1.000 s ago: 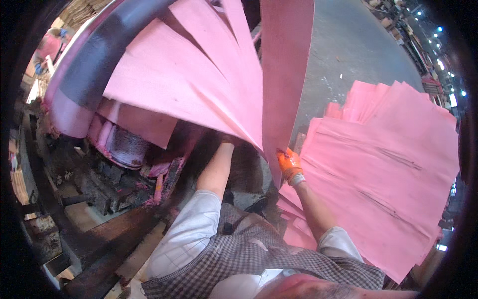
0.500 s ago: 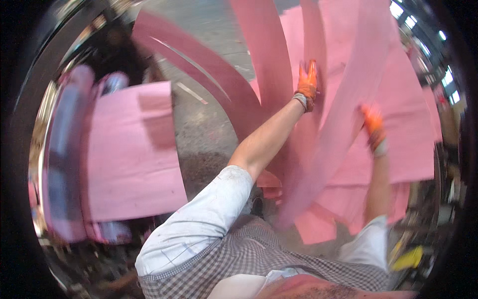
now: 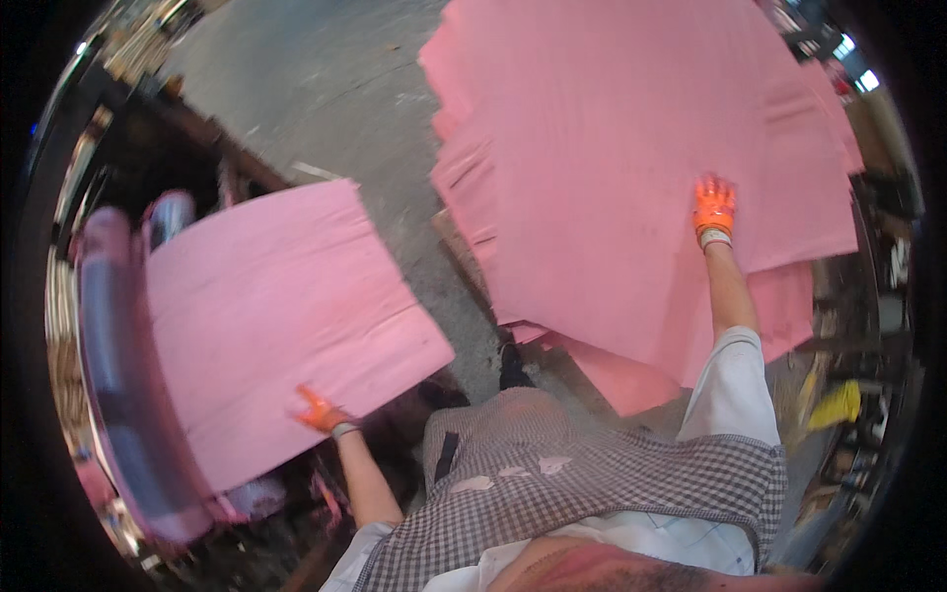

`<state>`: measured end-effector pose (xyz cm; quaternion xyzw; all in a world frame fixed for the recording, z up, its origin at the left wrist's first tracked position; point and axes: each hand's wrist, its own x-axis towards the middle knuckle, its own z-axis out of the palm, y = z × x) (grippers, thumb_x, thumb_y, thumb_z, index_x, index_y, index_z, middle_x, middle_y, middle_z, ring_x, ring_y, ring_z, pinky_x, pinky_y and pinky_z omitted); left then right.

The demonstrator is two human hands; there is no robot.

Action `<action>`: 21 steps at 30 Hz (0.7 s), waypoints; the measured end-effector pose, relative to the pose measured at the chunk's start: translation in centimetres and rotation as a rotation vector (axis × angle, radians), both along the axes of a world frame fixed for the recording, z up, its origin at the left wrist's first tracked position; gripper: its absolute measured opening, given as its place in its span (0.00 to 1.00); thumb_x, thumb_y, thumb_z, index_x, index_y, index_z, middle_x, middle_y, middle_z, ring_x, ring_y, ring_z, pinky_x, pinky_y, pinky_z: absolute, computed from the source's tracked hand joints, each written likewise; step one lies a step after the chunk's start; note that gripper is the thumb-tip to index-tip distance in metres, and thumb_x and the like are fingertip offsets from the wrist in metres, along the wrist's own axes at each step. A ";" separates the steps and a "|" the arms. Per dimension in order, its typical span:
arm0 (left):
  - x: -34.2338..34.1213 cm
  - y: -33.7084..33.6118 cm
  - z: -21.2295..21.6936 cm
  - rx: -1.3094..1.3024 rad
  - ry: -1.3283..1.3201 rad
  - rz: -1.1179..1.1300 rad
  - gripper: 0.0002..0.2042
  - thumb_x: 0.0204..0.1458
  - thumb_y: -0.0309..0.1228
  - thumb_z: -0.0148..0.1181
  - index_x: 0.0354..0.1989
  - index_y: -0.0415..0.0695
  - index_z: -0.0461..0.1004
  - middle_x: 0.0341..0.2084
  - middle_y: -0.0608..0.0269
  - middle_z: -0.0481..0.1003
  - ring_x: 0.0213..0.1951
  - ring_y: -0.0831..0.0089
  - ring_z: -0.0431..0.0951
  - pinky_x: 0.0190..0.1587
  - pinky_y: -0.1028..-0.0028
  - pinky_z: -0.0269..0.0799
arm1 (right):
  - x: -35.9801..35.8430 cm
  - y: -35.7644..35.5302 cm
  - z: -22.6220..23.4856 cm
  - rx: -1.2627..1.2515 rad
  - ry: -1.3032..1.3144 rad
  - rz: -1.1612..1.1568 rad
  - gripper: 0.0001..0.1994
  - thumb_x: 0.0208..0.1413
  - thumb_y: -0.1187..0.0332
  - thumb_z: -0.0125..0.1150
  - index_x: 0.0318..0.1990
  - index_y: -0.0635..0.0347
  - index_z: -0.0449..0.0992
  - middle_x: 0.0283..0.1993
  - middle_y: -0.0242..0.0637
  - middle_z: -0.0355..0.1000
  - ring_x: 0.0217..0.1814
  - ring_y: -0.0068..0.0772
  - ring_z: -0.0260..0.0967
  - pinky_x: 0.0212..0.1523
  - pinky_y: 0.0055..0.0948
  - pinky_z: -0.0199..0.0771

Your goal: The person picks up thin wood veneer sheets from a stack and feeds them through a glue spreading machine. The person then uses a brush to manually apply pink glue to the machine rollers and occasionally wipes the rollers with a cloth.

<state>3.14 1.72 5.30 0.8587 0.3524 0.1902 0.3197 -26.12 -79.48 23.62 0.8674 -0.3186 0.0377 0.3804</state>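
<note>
A wide stack of thin pink sheets (image 3: pixel 602 168), which look like wood veneer, lies at the right. My right hand (image 3: pixel 715 205), in an orange-coated glove, rests flat on its top sheet with the fingers spread. On the left, a smaller pink sheet (image 3: pixel 286 316) extends from beside a long roller. My left hand (image 3: pixel 321 410), in a matching glove and slightly blurred, is over this sheet's near edge. Its fingers are apart and grip nothing; whether they touch the surface I cannot tell.
The long grey and pink roller (image 3: pixel 120 365) stands at the far left, along the smaller sheet. Grey concrete floor (image 3: pixel 335 99) runs between the sheet and the stack. A yellow object (image 3: pixel 837 406) lies at the right, among blurred clutter.
The loose pink strips lifted above the stack have gone from the air, and the stack's top lies flat. My left hand has moved from the stack to the left sheet; my right hand has come down flat.
</note>
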 end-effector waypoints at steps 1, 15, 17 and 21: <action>-0.5 3.4 4.3 -0.187 -0.153 0.292 0.36 0.53 0.50 0.63 0.66 0.42 0.62 0.56 0.41 0.70 0.47 0.50 0.76 0.46 0.54 0.75 | 2.3 1.8 -1.1 -0.009 0.036 -0.164 0.26 0.49 0.54 0.67 0.56 0.50 0.73 0.56 0.41 0.73 0.65 0.44 0.67 0.64 0.43 0.63; -2.8 20.9 -5.4 -1.368 -0.194 0.021 0.21 0.58 0.45 0.62 0.55 0.46 0.75 0.48 0.65 0.79 0.49 0.70 0.78 0.52 0.65 0.74 | 20.8 48.5 -19.1 1.538 0.431 0.232 0.44 0.51 0.44 0.66 0.70 0.61 0.59 0.71 0.49 0.60 0.75 0.46 0.56 0.72 0.37 0.55; -2.4 13.2 0.5 -1.208 -0.044 -0.074 0.21 0.60 0.39 0.62 0.58 0.42 0.75 0.49 0.61 0.79 0.50 0.68 0.79 0.52 0.67 0.76 | 20.9 51.2 -22.0 1.615 0.424 0.194 0.50 0.48 0.43 0.69 0.73 0.62 0.52 0.74 0.50 0.56 0.77 0.45 0.52 0.74 0.37 0.53; 0.3 3.3 6.9 -0.632 0.051 -0.587 0.17 0.59 0.42 0.61 0.47 0.42 0.81 0.33 0.60 0.81 0.34 0.69 0.80 0.34 0.66 0.75 | 20.8 56.5 -22.6 1.830 0.338 0.129 0.62 0.40 0.41 0.74 0.75 0.65 0.42 0.74 0.55 0.54 0.77 0.47 0.52 0.73 0.38 0.54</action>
